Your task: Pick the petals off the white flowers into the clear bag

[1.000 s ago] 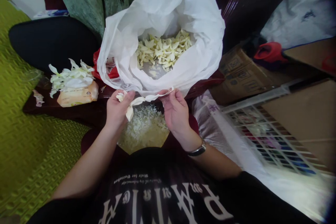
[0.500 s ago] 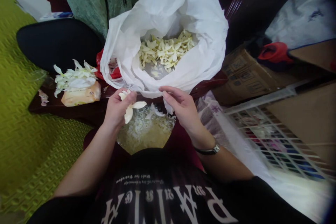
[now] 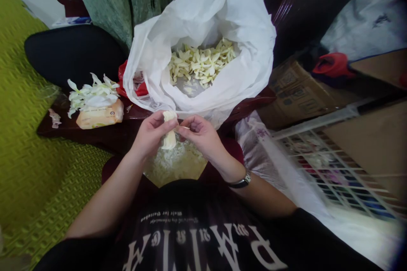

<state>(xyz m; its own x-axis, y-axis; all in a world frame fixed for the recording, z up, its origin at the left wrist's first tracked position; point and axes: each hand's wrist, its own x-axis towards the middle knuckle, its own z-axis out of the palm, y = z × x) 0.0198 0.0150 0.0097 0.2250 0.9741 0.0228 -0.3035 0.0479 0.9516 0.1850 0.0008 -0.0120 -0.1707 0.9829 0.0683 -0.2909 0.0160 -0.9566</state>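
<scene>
Head view: hands (image 3: 151, 132) meet at a pale flower (image 3: 169, 140).

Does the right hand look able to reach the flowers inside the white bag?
Probably yes: the white bag gapes open beyond the right hand, and nothing covers the flowers inside.

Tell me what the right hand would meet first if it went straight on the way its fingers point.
The right hand points across at the left hand, so it would probably meet that hand's thumb or the cream-white flower pinched there; depth leaves unclear which is nearer.
</scene>
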